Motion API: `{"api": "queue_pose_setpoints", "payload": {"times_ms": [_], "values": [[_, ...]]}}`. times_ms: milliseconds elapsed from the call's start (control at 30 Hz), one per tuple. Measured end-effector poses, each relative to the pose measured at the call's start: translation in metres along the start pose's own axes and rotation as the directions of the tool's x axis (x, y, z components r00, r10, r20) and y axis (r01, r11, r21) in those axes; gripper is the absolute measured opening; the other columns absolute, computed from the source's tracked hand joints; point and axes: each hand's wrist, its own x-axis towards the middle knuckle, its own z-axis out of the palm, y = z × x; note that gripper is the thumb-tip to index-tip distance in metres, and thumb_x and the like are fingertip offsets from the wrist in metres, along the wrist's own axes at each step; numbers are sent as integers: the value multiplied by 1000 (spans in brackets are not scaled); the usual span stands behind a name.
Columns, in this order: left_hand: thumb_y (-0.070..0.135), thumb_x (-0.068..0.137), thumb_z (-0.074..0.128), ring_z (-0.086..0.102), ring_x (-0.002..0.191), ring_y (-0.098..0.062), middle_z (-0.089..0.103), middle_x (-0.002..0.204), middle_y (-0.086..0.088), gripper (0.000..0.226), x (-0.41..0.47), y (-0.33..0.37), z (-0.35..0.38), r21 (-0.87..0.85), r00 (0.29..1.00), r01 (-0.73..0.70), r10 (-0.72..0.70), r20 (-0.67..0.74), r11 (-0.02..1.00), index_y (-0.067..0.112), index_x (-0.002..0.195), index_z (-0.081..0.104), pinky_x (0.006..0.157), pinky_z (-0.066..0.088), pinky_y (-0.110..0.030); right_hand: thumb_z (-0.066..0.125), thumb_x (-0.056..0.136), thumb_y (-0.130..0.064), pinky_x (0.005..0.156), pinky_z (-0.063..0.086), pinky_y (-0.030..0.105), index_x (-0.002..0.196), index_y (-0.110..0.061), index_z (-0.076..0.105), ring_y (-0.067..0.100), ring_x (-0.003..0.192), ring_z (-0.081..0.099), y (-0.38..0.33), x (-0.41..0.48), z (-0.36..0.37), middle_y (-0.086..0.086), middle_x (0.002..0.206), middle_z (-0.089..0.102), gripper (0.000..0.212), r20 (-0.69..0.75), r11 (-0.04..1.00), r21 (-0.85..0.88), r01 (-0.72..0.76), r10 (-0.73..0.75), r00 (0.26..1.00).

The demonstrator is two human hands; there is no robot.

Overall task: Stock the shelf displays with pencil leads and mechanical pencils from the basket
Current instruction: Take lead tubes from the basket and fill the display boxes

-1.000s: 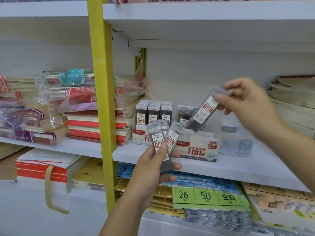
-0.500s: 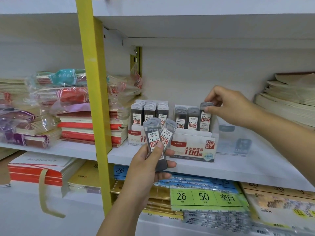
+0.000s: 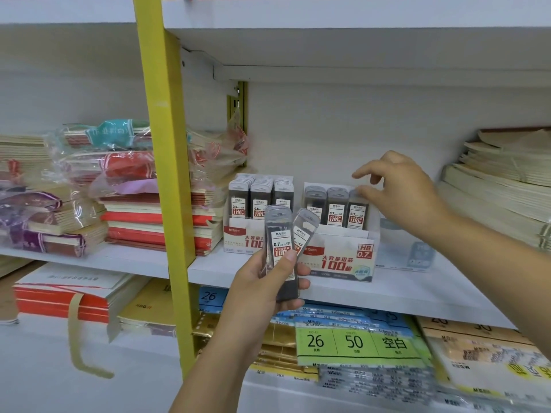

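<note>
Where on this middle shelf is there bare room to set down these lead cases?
Bare white shelf board runs along the front edge before the red-and-white HB 0.7 cardboard display box, widening between the clear plastic box and the cream notebook stack. Crowded leftward: the red notebook stack sits beside the 0.5 display box.

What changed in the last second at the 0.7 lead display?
The right hand carried one lead case down into the HB 0.7 display box, stood it at the row's right end and let go. The left hand still holds two cases.
</note>
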Motion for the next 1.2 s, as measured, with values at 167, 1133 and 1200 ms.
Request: {"api": "queue_pose_setpoints", "payload": {"times_ms": [167,1133,1200], "values": [[53,71,70,75,77,-14,78,91,-1,35,-3,3,2,43,1000,-21,21,12,999,38,103,71,59,56,-22,60,86,-39,66,44,11,99,-41,64,-1,80,55,-45,-36,-12,-18,85,61,14,61,869,494,18,-55,997],[53,87,56,71,78,-9,78,104,2,27,2,0,12,-76,999,-38,40,24,996,42,105,72,51,54,-21,77,79,-16,55,56,23,98,-24,65,17,67,72,-46,-34,-19,1,82,75,24,215,569,793,-217,72,974],[51,87,55,68,72,-8,78,103,-1,33,3,1,10,-93,999,-52,51,-10,994,36,113,68,49,52,-20,76,80,-13,54,55,22,94,-27,64,18,64,71,-34,-20,-30,3,82,75,24,78,536,831,-148,152,985]]}}
